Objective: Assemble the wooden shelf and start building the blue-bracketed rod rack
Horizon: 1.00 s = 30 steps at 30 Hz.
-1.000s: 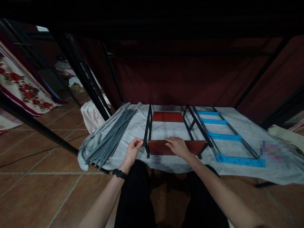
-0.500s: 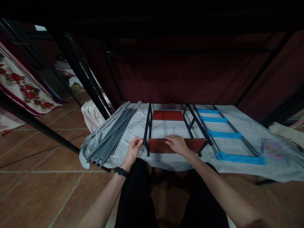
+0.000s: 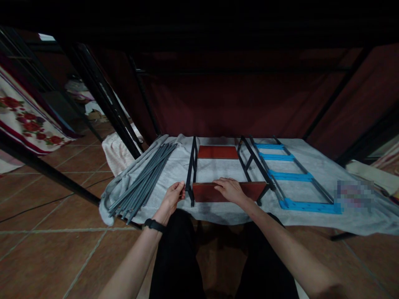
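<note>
A small black metal frame [image 3: 248, 160] with two reddish-brown boards stands on a grey cloth. My right hand [image 3: 230, 189] holds the upright front board [image 3: 204, 193], fingers over its top edge and the thumb on the near side. The other board [image 3: 217, 152] lies farther back between the frame's sides. At the frame's front left corner, my left hand [image 3: 173, 196] is closed, thumb and fingertips pinched together beside the black bar. Whatever sits between those fingertips is too small to make out.
Grey tubes [image 3: 145, 178] lie in a bundle on the left. To the right is a rack of grey rods with blue crosspieces [image 3: 291, 176]. The grey cloth [image 3: 215, 169] covers a low surface. Black posts [image 3: 102, 99] rise at the left, and a dark bar crosses overhead.
The view has shifted slightly, so everything appears a little farther left. Both hands keep their places at the frame, with the left fingertips still pinched by the corner.
</note>
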Motion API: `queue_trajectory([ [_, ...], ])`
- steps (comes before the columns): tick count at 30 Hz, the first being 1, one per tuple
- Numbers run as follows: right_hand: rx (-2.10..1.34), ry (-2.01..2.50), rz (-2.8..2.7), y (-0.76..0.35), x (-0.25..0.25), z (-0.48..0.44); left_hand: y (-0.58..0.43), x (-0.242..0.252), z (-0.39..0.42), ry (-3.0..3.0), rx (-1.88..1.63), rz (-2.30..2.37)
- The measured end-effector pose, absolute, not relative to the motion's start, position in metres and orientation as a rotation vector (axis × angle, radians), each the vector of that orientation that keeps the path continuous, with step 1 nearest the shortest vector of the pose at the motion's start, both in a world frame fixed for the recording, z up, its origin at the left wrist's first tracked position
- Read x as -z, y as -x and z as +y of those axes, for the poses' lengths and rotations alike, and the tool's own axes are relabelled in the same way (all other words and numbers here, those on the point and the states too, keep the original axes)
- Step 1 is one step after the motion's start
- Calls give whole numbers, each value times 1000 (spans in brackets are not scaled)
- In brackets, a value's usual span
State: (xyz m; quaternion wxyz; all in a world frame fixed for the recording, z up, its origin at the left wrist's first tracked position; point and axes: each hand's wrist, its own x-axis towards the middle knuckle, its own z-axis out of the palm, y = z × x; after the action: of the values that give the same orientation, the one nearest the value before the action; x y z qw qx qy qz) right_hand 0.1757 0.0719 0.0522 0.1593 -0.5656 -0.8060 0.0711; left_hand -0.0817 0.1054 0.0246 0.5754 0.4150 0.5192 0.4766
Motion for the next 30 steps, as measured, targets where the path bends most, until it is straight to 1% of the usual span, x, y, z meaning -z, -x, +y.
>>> queue_trajectory([
  [3,-208,1621,-2307,-176,-52,72,79,-24,106,-968,-1114,1147],
  [8,-203,1616,-2293,-175,-51,73,81,-13,110,-1043,-1221,978],
  [13,-205,1609,-2293,-176,-50,72,84,-6,111,-1108,-1295,921],
  [17,-230,1621,-2297,-176,-50,73,86,-13,107,-1047,-1186,1001],
  [21,-248,1631,-2303,-176,-51,74,85,-21,105,-1027,-1157,1170],
  [25,-247,1626,-2305,-177,-50,75,82,-26,104,-1088,-1083,1239],
  [30,-240,1633,-2307,-176,-51,74,83,-29,107,-1322,-1101,1202],
])
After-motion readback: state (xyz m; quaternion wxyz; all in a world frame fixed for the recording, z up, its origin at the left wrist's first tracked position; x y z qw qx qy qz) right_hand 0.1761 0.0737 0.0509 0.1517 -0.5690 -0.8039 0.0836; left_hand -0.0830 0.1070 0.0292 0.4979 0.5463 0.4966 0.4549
